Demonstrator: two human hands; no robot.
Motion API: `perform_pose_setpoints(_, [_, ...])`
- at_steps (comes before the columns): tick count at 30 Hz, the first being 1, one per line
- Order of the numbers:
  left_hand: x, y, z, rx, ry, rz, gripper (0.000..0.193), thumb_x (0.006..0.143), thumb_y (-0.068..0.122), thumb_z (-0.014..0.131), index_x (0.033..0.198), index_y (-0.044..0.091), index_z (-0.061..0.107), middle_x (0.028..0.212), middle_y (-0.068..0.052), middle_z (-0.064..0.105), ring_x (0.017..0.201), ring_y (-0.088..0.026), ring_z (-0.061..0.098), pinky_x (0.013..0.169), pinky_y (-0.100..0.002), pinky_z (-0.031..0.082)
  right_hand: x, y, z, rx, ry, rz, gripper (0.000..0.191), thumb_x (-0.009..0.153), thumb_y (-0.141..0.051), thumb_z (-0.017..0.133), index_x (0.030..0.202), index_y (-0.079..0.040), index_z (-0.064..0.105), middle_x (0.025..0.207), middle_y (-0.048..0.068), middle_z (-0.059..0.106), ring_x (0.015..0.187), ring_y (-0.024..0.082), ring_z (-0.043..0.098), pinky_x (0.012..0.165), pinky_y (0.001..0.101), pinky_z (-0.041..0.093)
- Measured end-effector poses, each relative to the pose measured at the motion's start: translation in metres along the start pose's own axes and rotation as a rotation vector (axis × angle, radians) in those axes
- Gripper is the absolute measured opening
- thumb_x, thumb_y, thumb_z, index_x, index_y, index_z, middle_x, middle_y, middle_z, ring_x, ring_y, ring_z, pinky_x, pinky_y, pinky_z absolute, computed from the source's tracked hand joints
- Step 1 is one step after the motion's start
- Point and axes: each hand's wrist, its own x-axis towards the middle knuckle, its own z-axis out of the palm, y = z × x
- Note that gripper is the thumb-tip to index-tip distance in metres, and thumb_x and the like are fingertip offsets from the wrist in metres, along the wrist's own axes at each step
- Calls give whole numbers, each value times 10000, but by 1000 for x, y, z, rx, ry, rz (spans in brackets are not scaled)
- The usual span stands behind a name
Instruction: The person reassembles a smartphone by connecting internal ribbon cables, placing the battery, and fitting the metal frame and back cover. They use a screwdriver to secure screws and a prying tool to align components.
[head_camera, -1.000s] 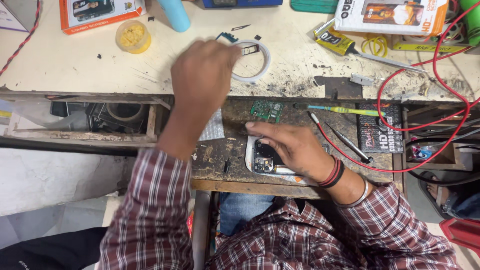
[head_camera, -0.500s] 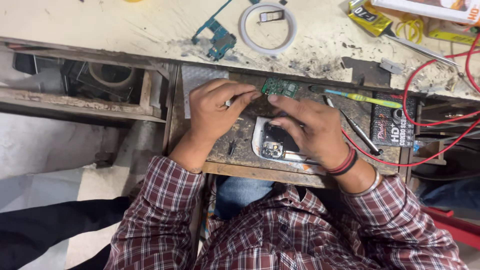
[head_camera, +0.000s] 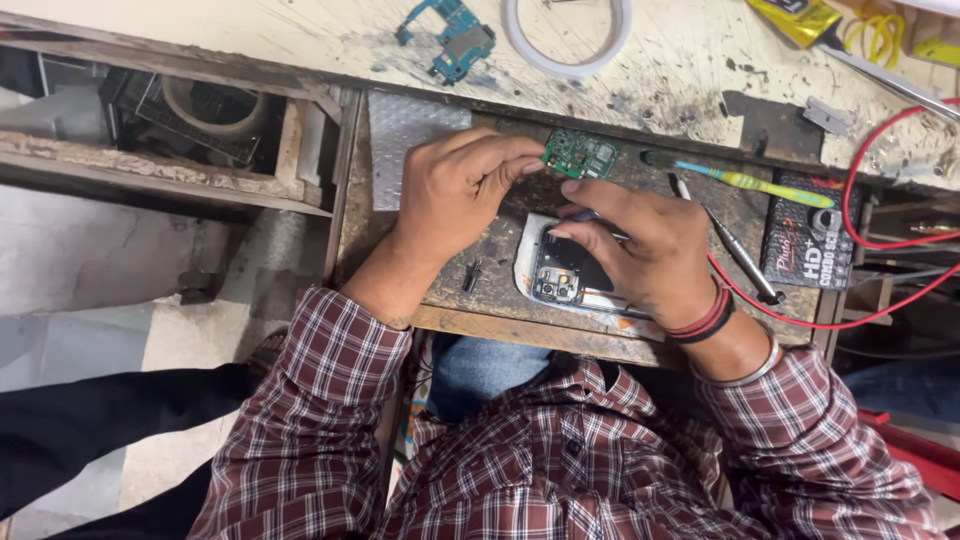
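Workbench: a scarred, pale bench top (head_camera: 300, 40) runs across the far side; a darker wooden work ledge (head_camera: 480, 250) sits nearer, in front of the person.
Person: plaid-sleeved arms reach from the near edge onto the ledge, one at each side of the opened phone.
Opened phone: a phone body with its back off (head_camera: 560, 270) lies flat on the ledge, just left of centre under the right hand, camera cluster showing at its near left corner.
Right hand: the right hand (head_camera: 650, 250) rests over the right part of the phone, fingers curled together, index and thumb pinched on a thin tool whose tip I cannot make out; bands circle the wrist.
Left hand: the left hand (head_camera: 455, 190) lies on the ledge left of the phone, fingers bent, tips pinching the left edge of the green board.
Green circuit board: a small green circuit board (head_camera: 582, 155) sits just beyond the phone, between both hands, touching the left fingertips.
Tape ring: a white tape ring (head_camera: 520, 45) lies far on the bench top.
Blue board: a blue circuit board (head_camera: 450, 35) lies left of the ring.
Toothbrush: a green-handled brush (head_camera: 750, 183) lies right of the green board.
Red wire: a red wire (head_camera: 860, 160) loops at the right.
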Motion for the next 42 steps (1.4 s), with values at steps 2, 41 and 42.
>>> perform_pose_setpoints(2, [-3, -3, 3, 7, 1, 7, 112, 943, 116, 798, 1035, 58, 770, 934, -76, 769, 814, -197, 772, 657, -309, 595, -2, 1, -1, -30, -22, -3, 456, 888, -137, 858, 1291, -96, 649, 1019, 91, 760, 894, 259, 776, 741, 340, 606])
perform_pose_setpoints(41, [2, 6, 8, -24, -196, -139, 241, 744, 201, 926, 807, 68, 736, 787, -48, 737, 687, -177, 725, 589, -328, 528, -30, 23, 10, 500, 330, 146, 413, 1052, 75, 651, 1229, -37, 296, 1146, 250, 701, 1061, 268, 744, 950, 352, 636])
perform_pose_setpoints(42, [2, 6, 8, -27, -195, -135, 244, 745, 203, 927, 805, 69, 733, 788, -47, 737, 690, -177, 727, 592, -328, 529, -29, 23, 11, 503, 326, 141, 411, 1051, 77, 652, 1229, -35, 298, 1152, 252, 701, 1064, 269, 743, 954, 355, 635])
